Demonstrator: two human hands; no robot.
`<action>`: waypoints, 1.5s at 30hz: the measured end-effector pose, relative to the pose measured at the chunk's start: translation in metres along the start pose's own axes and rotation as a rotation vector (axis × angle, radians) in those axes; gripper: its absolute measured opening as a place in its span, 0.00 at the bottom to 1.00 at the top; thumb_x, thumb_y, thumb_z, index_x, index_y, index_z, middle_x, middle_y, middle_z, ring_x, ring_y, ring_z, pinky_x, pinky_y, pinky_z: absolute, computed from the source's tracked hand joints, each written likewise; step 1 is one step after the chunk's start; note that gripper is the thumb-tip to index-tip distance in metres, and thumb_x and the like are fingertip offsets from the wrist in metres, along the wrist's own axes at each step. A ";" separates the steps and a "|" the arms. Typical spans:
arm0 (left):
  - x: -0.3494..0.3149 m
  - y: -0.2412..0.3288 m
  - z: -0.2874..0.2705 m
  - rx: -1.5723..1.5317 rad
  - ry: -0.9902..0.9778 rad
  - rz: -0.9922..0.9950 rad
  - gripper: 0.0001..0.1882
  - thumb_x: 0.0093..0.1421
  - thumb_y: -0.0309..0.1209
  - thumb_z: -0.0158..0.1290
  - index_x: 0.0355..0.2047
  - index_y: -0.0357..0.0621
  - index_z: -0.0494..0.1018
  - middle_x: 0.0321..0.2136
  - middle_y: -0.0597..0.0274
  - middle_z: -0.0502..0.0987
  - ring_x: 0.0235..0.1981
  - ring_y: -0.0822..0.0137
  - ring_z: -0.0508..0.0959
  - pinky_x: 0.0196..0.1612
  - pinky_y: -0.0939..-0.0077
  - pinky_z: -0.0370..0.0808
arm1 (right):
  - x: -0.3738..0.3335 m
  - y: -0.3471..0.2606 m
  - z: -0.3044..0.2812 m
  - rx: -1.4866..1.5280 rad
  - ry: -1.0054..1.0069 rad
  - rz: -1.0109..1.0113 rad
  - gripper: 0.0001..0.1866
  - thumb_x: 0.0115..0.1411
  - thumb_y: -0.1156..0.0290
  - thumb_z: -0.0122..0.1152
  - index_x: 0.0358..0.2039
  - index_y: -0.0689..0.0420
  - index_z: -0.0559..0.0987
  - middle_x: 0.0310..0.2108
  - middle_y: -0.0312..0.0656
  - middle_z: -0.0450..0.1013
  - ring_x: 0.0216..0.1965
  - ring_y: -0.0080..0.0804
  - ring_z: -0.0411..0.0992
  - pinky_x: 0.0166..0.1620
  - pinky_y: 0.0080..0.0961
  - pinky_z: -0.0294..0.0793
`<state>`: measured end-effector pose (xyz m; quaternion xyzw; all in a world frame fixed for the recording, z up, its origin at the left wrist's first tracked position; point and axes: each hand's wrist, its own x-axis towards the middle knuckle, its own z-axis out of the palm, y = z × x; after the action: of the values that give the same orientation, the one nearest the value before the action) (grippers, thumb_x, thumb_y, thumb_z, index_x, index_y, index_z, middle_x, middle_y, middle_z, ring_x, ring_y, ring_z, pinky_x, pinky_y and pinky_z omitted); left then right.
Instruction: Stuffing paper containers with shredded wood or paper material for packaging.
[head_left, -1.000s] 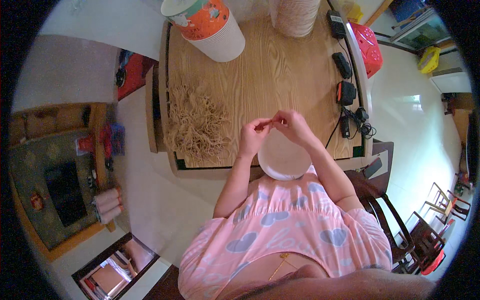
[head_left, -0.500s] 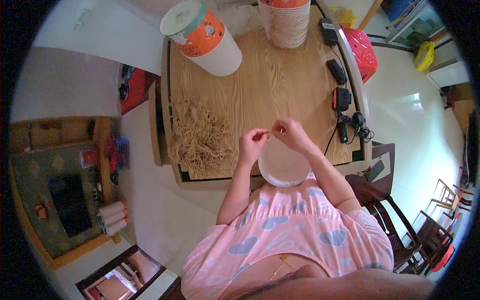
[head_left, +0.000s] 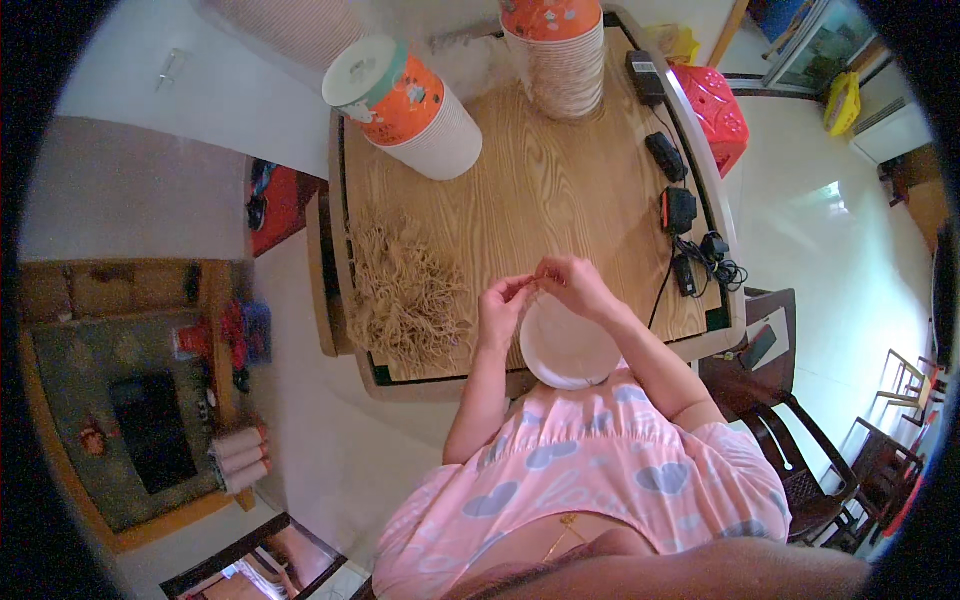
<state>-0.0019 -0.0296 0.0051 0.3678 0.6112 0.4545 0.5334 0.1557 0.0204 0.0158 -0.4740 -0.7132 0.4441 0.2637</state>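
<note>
My left hand [head_left: 503, 308] and my right hand [head_left: 580, 287] meet above the near edge of the table, fingertips pinched together. What they pinch is too small to make out. Just below them, close to my body, a round white tub [head_left: 568, 348] touches or nearly touches the fingers at its far rim. Left of my left hand lies a loose heap of beige twine strands [head_left: 408, 300] on the wooden tabletop [head_left: 540, 215].
Toward the back stand two stacks of paper buckets with orange bands, a left stack [head_left: 430, 125] leaning and a right stack [head_left: 555, 70]. Black adapters [head_left: 679, 210] and cables line the right edge. Beyond sits a red stool [head_left: 712, 115]; a dark chair [head_left: 790, 440] is at right.
My fingertips have come closer together above the tub, the right hand moving in toward the left. The whole view has shifted slightly, with the table appearing lower.
</note>
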 end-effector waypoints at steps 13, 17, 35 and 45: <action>0.001 -0.014 -0.006 -0.082 -0.006 -0.062 0.10 0.56 0.25 0.52 0.39 0.38 0.74 0.36 0.62 0.77 0.35 0.71 0.76 0.41 0.78 0.73 | -0.003 -0.002 -0.002 0.007 0.028 -0.026 0.07 0.49 0.69 0.59 0.27 0.58 0.76 0.24 0.46 0.74 0.27 0.40 0.73 0.31 0.33 0.72; 0.003 -0.018 -0.008 -0.066 0.004 -0.066 0.10 0.56 0.26 0.52 0.39 0.38 0.74 0.36 0.62 0.77 0.34 0.73 0.76 0.40 0.79 0.73 | -0.003 0.001 0.002 -0.005 0.020 -0.033 0.07 0.50 0.66 0.57 0.26 0.56 0.75 0.25 0.46 0.74 0.28 0.47 0.72 0.32 0.41 0.70; 0.015 -0.017 0.002 0.149 0.095 0.056 0.07 0.57 0.29 0.52 0.32 0.38 0.74 0.27 0.66 0.76 0.29 0.77 0.74 0.34 0.82 0.71 | 0.024 0.017 -0.010 0.155 -0.376 0.257 0.12 0.55 0.64 0.57 0.28 0.61 0.76 0.23 0.38 0.74 0.25 0.23 0.70 0.29 0.24 0.70; 0.015 -0.012 0.007 0.007 0.045 0.003 0.07 0.55 0.29 0.54 0.33 0.40 0.74 0.27 0.67 0.76 0.29 0.76 0.74 0.33 0.82 0.71 | 0.036 0.042 -0.004 0.366 -0.346 0.236 0.12 0.55 0.65 0.57 0.31 0.61 0.77 0.23 0.35 0.72 0.25 0.21 0.68 0.29 0.20 0.69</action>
<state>0.0030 -0.0180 -0.0112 0.3604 0.6240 0.4613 0.5176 0.1624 0.0613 -0.0210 -0.4152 -0.5954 0.6676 0.1658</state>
